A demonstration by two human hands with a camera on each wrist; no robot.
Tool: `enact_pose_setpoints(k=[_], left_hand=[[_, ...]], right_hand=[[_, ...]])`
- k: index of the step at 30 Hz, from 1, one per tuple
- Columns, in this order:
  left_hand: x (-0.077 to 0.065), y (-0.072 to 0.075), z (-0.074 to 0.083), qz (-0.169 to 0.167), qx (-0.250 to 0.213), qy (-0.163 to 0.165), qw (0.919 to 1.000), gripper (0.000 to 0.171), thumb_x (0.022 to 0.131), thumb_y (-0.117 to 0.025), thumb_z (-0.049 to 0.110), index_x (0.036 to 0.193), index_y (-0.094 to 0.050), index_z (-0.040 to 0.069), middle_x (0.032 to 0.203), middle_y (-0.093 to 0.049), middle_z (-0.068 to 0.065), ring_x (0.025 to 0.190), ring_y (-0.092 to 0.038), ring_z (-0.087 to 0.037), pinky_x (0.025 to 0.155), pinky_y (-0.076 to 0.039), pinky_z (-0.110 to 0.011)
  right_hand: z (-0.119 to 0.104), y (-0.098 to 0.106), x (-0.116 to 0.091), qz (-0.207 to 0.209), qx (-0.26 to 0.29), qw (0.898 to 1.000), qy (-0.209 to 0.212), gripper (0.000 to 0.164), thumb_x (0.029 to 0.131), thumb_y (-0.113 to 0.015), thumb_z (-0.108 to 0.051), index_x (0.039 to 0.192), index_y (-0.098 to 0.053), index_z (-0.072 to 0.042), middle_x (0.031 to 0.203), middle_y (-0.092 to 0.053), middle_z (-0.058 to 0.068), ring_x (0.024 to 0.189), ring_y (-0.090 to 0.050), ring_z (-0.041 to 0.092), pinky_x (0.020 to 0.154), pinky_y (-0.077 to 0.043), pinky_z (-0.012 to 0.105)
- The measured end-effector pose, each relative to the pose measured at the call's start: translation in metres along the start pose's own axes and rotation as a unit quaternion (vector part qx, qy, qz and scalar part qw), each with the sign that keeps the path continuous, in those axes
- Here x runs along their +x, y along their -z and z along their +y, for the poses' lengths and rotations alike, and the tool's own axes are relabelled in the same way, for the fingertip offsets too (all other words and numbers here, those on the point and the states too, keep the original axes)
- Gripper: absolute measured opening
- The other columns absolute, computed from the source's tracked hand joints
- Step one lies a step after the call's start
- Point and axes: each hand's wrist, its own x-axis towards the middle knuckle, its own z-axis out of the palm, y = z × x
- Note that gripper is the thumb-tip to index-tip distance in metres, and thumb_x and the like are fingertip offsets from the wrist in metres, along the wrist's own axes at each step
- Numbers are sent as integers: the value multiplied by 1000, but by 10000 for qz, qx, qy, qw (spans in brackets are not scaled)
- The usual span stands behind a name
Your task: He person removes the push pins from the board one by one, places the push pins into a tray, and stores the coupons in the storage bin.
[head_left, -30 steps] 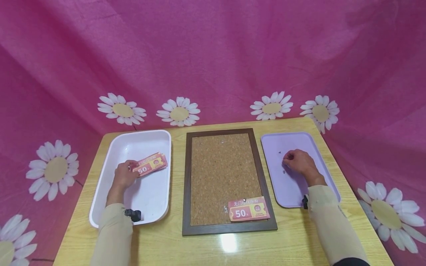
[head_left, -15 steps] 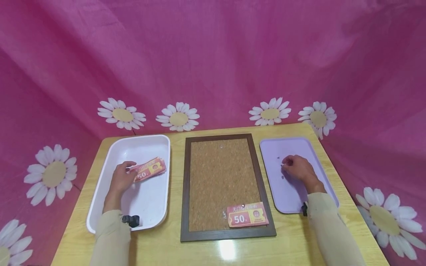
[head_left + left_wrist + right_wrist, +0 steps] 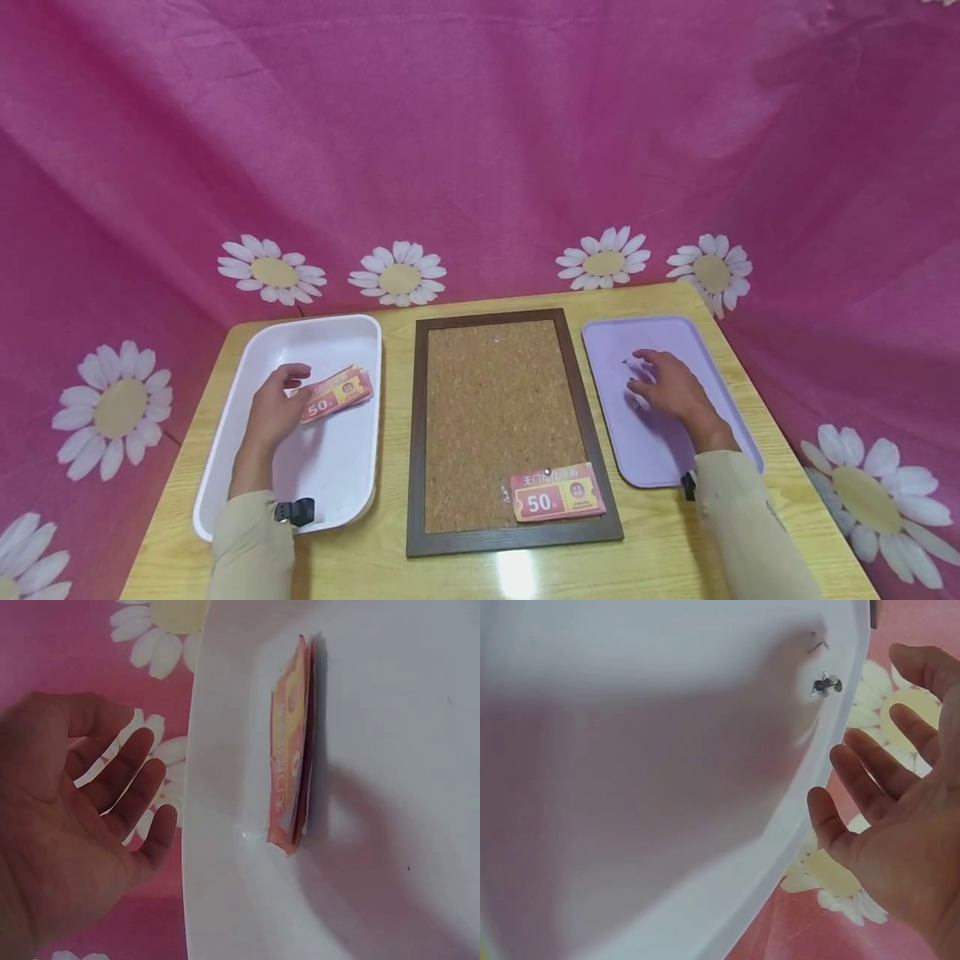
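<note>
My left hand point(image 3: 276, 407) hovers over the white basin point(image 3: 341, 471), its fingers loosely bent and apart. Beside its fingertips lies a small stack of red and yellow coupons point(image 3: 337, 393); in the left wrist view a gap separates the hand point(image 3: 71, 802) from the coupons point(image 3: 289, 750). Above the purple tray point(image 3: 618, 333) is my right hand point(image 3: 673, 390), thumb and fingers spread with nothing between them. Small metal thumbtacks point(image 3: 825, 685) lie in that tray near the hand point(image 3: 900, 802).
Between the two containers lies a brown-framed corkboard point(image 3: 495, 408). At its lower right corner, several coupons point(image 3: 558, 493) are held by a thumbtack point(image 3: 547, 472). A pink flowered cloth point(image 3: 480, 150) hangs behind the wooden table point(image 3: 397, 546).
My right hand has spread its thumb and fingers, which were together over the tray. The left hand stays beside the coupons. The whole scene has shifted slightly down in the head view.
</note>
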Motion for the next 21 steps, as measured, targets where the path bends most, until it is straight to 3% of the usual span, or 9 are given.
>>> enact_pose_setpoints(k=[6,14,21], left_hand=[[-7,0,3,-1,-73,-167,9998,40,96,-53,18,133,-49,3,134,-52,-22,128,-45,-39,105,-33,-54],[-15,-4,6,-338,0,-71,9994,45,96,-53,22,137,-45,6,138,-48,-23,130,-43,-40,107,-32,-56],[-21,-9,14,-441,6,-248,9987,48,94,-57,21,137,-44,5,137,-49,-23,128,-44,-39,106,-34,-55]], right_hand=[[-5,1,0,-97,43,9999,72,65,86,-68,-31,140,-43,-6,141,-46,25,133,-39,44,109,-28,59],[-9,2,-4,-170,85,9997,150,70,85,-70,-32,142,-41,-5,143,-45,25,133,-37,45,109,-27,60],[-16,3,-11,-301,159,9994,-25,71,85,-69,-34,144,-39,-8,146,-41,25,136,-34,45,111,-26,60]])
